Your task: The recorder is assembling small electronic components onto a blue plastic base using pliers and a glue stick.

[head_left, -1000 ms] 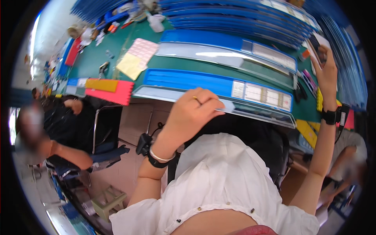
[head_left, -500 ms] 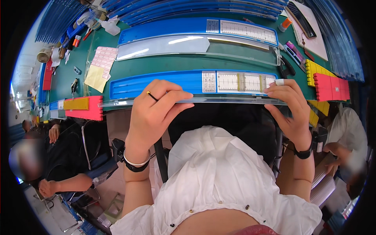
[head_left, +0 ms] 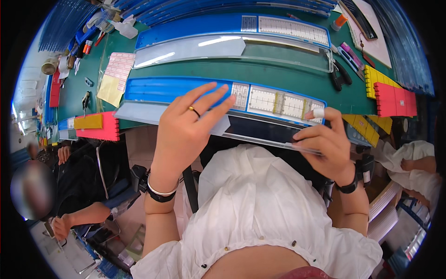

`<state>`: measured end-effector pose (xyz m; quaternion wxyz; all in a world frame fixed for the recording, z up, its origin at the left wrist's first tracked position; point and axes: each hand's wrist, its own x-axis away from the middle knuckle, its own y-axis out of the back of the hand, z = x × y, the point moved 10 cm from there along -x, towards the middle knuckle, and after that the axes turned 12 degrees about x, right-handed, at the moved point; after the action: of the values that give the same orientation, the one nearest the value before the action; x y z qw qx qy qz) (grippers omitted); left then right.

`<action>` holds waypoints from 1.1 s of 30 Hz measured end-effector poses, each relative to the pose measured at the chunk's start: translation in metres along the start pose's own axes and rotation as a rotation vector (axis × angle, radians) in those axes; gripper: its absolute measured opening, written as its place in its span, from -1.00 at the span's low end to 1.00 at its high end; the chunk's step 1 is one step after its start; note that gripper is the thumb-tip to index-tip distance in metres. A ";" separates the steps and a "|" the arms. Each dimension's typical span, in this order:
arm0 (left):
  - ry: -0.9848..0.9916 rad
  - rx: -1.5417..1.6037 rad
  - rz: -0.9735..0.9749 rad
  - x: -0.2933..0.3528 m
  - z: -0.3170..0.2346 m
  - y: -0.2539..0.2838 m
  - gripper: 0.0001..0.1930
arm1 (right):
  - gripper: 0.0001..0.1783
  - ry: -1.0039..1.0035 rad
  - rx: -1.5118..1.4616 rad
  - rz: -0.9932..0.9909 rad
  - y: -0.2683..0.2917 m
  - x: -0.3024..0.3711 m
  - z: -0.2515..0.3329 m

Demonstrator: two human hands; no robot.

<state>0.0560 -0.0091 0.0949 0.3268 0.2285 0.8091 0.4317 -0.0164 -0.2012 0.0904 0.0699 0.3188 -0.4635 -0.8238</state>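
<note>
A long blue plastic case [head_left: 158, 88] lies near the table's front edge, with a small printed label and a white gridded card [head_left: 288, 106] in its right half. Its long clear lid [head_left: 265, 131] hangs opened toward me over the edge, a pale panel showing at its left. My left hand [head_left: 186, 123] reaches across lid and case, fingers stretched out, their tips by the label. At the lid's right end, the bent fingers and thumb of my right hand [head_left: 327, 144] grip it. One taped finger reaches the case's right end.
A second blue case [head_left: 200, 29] with an opened clear lid lies farther back. Stacked blue cases [head_left: 186, 7] line the back. Pliers [head_left: 341, 76], pens and red and yellow plates [head_left: 395, 100] are at the right. Pink and yellow papers [head_left: 111, 94] lie left. People sit on both sides.
The clear lid has tipped down toward me, its inner face now in view. My left fingers have spread from a pinch over the case, and my right hand has come lower with the lid.
</note>
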 end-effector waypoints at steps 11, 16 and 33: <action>-0.252 -0.211 -0.156 0.023 -0.045 0.021 -0.72 | -0.35 -0.481 -0.673 0.125 0.002 0.008 -0.026; -0.396 -0.567 -0.419 0.029 -0.048 0.058 -0.73 | -0.45 -0.632 -1.242 0.506 -0.031 0.020 0.008; -0.346 -0.505 -0.855 0.008 -0.068 0.136 -0.85 | -0.46 -0.296 -1.314 0.184 -0.040 -0.005 0.093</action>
<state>0.0133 0.0295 0.2354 0.6474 -0.1399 0.6351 0.3975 -0.0603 -0.1094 0.0944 0.2546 0.0531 0.1035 -0.9600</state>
